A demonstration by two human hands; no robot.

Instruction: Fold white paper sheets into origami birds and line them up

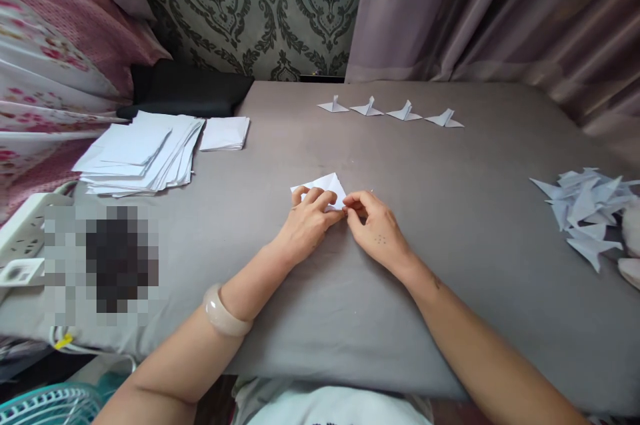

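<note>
A small folded sheet of white paper point(327, 183) lies on the grey table in front of me, partly hidden by my fingers. My left hand point(311, 215) presses it down with bent fingers, its thumb near the paper's lower right corner. At that same corner, the thumb and fingertips of my right hand point(373, 221) are pinched together on the paper's edge. The exact fold under the fingertips is hard to make out.
Several folded paper birds point(371, 107) stand in a row at the back. More lie heaped point(587, 201) at the right. Paper stacks, one large point(145, 155) and one small point(225, 133), lie at the left near a black item point(190, 88) and a power strip point(25, 231).
</note>
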